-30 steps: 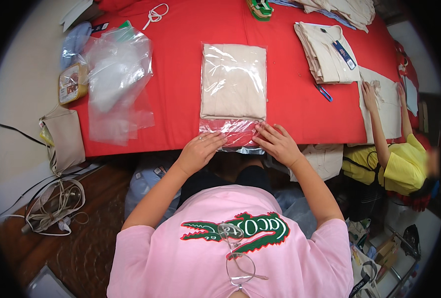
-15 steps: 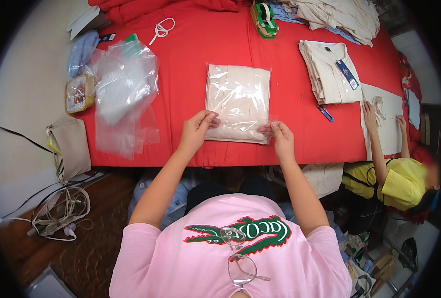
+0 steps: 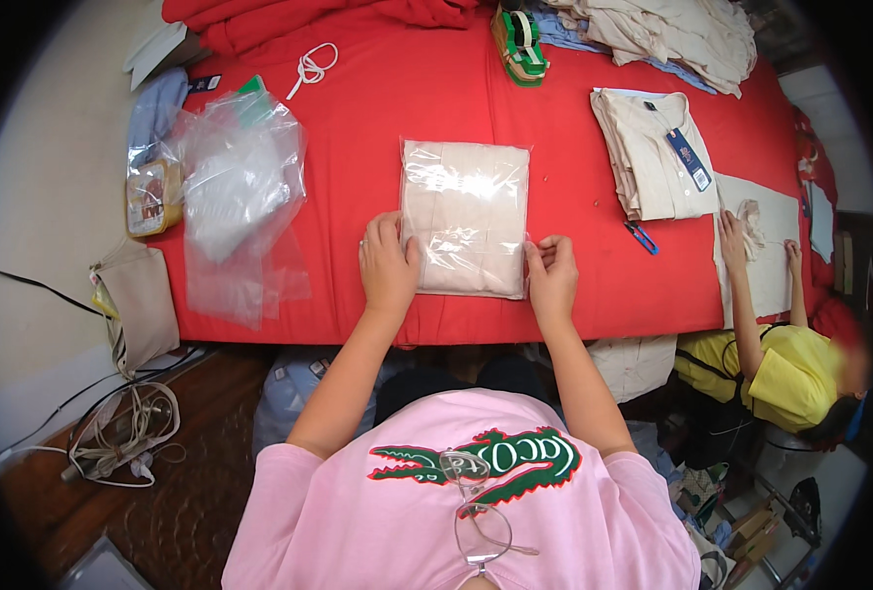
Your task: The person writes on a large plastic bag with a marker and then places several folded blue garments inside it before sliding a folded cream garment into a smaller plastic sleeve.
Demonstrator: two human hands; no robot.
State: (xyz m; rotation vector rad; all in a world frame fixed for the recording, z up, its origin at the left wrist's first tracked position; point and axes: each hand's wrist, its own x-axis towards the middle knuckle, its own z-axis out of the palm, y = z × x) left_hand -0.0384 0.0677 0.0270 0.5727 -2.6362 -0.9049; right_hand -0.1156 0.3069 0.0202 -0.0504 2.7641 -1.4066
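Hands: left hand [image 3: 389, 267] and right hand [image 3: 552, 278] grip the bagged beige garment [image 3: 466, 216]; loose plastic bags [image 3: 240, 187] at nine o'clock, folded shirt [image 3: 648, 152] at two.

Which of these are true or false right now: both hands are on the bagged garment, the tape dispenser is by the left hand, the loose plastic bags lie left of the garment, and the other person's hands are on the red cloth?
1. Both hands hold the bagged garment. True: left hand and right hand grip its near corners.
2. The tape dispenser is by the left hand. False: it stands at the table's far edge.
3. The plastic bags lie left of the garment. True.
4. The other person's hands rest on bare red cloth. False: they rest on a white sheet.
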